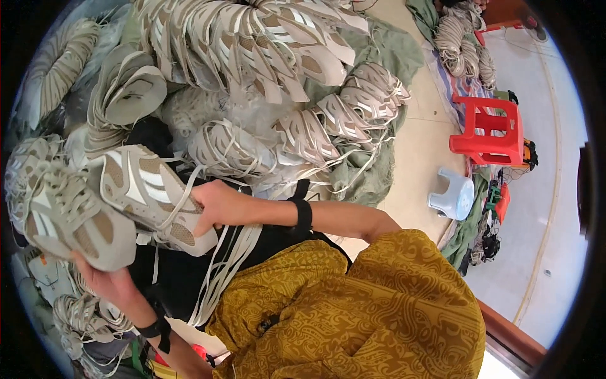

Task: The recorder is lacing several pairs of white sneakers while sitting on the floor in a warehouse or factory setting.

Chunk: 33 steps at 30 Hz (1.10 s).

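My right hand point(226, 203) is closed round the toe end of a beige shoe upper point(142, 183) with brown mesh and white stripes. A pale lace runs over that upper near my fingers. At the lower left, my left hand point(106, 279) grips the toe of a laced shoe upper point(76, 218), its fingers mostly hidden beneath. The two uppers lie side by side, toes toward me. Several long pale laces point(230, 271) hang across my dark-covered lap, just below my right wrist.
A large stack of shoe uppers point(246, 41) fills the far side. More bundled uppers point(353, 104) lie on green cloth point(379, 167) with clear plastic nearby. To the right stand a red stool point(486, 129) and a light-blue stool point(453, 194). Laced uppers point(82, 319) crowd the lower left.
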{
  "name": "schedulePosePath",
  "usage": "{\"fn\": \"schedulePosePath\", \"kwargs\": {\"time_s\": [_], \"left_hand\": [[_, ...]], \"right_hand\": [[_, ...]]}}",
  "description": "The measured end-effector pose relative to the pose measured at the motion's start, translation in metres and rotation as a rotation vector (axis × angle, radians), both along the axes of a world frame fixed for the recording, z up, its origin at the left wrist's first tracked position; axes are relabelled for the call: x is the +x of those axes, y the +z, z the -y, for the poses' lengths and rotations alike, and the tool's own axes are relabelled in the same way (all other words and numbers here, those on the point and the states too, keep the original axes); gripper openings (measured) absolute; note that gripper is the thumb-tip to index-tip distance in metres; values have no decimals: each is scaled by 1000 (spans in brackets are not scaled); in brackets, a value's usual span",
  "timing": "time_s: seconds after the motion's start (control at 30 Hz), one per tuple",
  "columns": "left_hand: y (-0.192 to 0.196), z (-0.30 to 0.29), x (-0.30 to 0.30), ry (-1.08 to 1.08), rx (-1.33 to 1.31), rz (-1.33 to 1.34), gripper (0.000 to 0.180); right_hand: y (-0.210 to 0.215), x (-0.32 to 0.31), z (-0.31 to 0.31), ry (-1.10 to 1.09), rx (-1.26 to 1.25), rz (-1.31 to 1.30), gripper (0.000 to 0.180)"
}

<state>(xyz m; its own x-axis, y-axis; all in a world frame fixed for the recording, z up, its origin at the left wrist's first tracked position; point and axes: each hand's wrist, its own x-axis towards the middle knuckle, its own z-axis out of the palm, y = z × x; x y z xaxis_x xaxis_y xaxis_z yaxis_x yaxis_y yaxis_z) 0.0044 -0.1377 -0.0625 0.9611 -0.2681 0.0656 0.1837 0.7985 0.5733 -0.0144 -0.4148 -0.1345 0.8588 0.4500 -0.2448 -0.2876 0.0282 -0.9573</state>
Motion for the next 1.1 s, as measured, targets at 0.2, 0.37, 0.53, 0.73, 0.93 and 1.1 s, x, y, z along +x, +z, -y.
{"fn": "schedulePosePath", "kwargs": {"time_s": [0.2,0.37,0.53,0.73,0.93,1.1], "left_hand": [[14,-12,-27,152,26,-12,47],[1,-60,-75,868,1246,267,42],[13,-1,-70,576,442,-46,41],[-2,22,-67,613,354,-301,50],[15,23,-52,554,156,-130,48],[18,53,-42,493,99,-108,41]], "right_hand": [[-4,5,12,63,-14,-197,33],[10,10,16,67,31,-310,28],[3,8,18,73,75,-390,23],[-1,11,14,77,41,-383,26],[2,13,8,112,37,-369,31],[9,6,9,136,39,-411,29]]}}
